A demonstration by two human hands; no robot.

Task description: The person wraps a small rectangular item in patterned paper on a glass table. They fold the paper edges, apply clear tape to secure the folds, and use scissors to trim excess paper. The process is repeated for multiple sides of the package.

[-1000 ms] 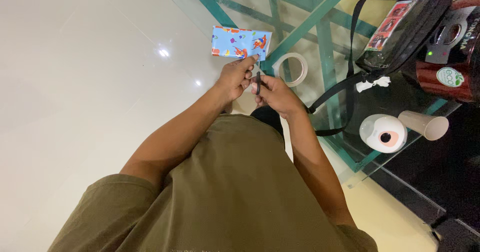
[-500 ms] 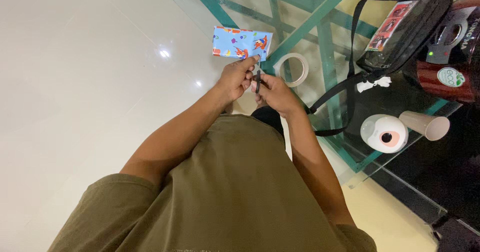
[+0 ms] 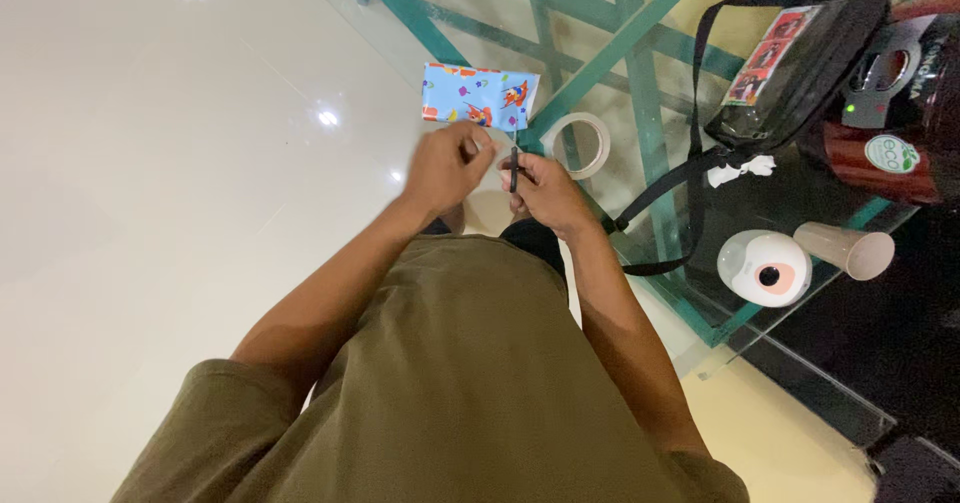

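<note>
- The small box wrapped in blue cartoon-print paper point(image 3: 480, 96) lies at the corner of the glass table point(image 3: 470, 13), its near edge just beyond both hands. Sitting so close to the table's edge, a nudge from either wrist could, in my judgement, push it off onto the pale tiled floor point(image 3: 150, 213).
- The right hand point(image 3: 545, 191) is closed around a pair of black-handled scissors point(image 3: 513, 168), blades pointing up toward the wrapped box. The blades look very close to the left fingers, so a hurried snip could nick skin or cut into the wrapping paper.
- The left hand point(image 3: 445, 166) is curled, fingertips pinched together near the scissor tips. It may hold a strip of tape, but it is blurred and I cannot tell. If so, a clear strip could fold onto itself or stick to the fingers.
- The roll of clear tape point(image 3: 580, 145) lies flat on the glass just right of the hands, near the edge; an elbow swing could knock it down.
- Farther right sit a black shoulder bag point(image 3: 800, 63), a round white gadget point(image 3: 765, 268) and a tipped paper cup point(image 3: 845, 248); the bag's loose strap could snag the right forearm.
</note>
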